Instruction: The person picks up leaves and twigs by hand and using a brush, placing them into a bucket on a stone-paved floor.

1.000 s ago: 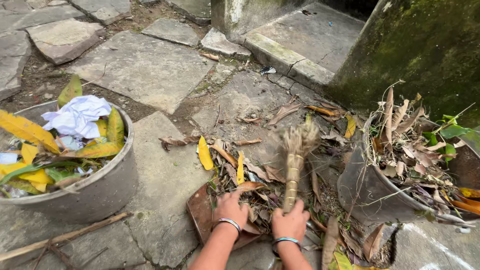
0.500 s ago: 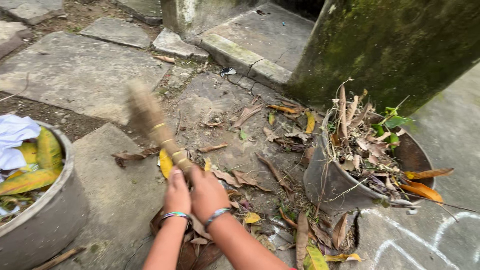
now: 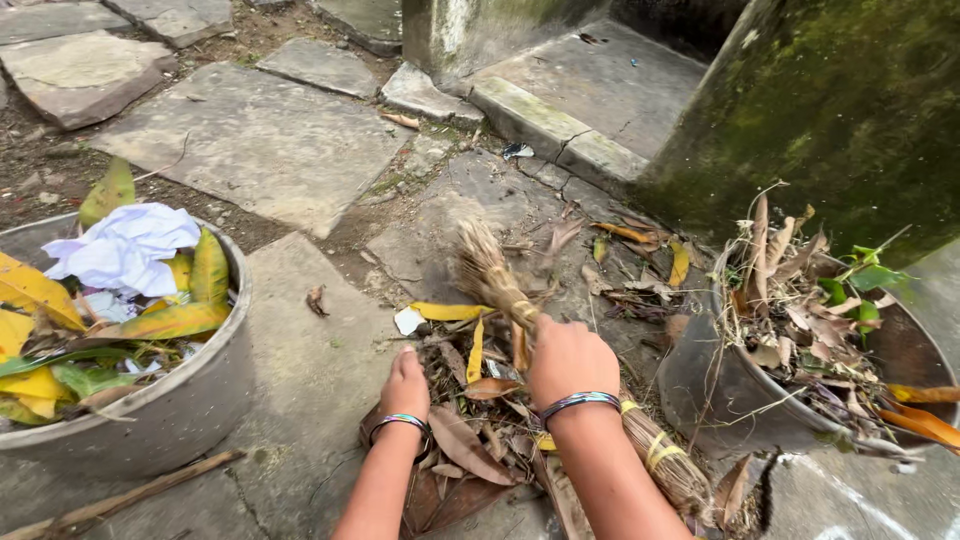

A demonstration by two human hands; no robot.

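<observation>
Gripping one straw broom (image 3: 520, 320) in your right hand (image 3: 568, 358), fist closed around its shaft, you have its long axis running from near right to far left, bristle tip pointing far-left over the stone paving. Your left hand (image 3: 405, 385) rests flat and open on the single leaf pile (image 3: 470, 420). Two basins flank you: a grey one (image 3: 170, 420) left, a dark one (image 3: 720, 390) right.

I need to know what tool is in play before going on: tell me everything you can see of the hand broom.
The hand broom is a bundle of dry, straw-coloured plant fibres, bound with yellowish bands near its thick butt end, which lies by the forearm. The right hand grips it mid-length. It slants up and away to the left, its frayed tip blurred just over the stone paving, above the pile of dry leaves. The left hand rests on those leaves, apart from it.
</observation>
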